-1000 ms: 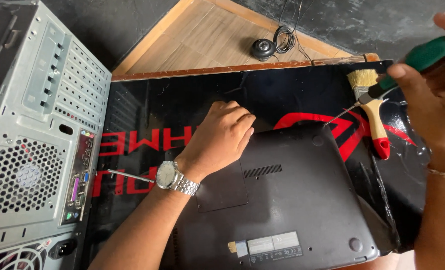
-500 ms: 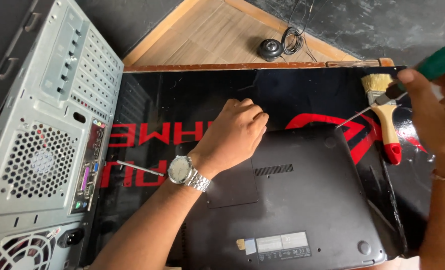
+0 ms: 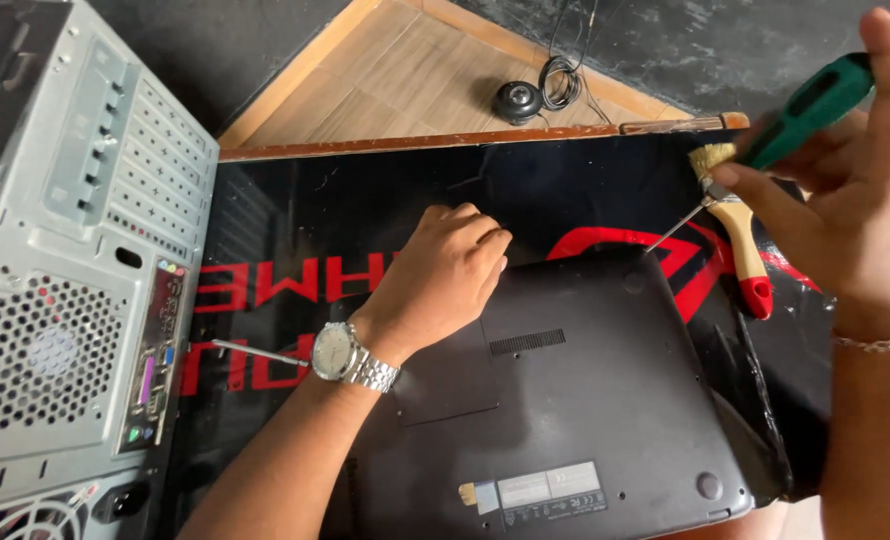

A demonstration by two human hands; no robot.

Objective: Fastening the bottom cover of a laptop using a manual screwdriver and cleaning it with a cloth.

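A dark grey laptop lies upside down on a glossy black mat with red lettering. My left hand, with a silver watch on the wrist, rests knuckles-up on the laptop's far left corner, fingers curled; I cannot see anything in it. My right hand holds a screwdriver by its green handle. Its thin metal shaft slants down to the laptop's far right corner, where the tip touches the case.
A grey desktop computer case lies along the left edge, rear ports facing the mat. A paintbrush with a wooden handle and red end lies right of the laptop. A small round black device with a coiled cable sits on the wooden floor beyond.
My right hand has brought the screwdriver down and left, so the tip now meets the laptop's far right corner. My left hand stays on the far left corner.
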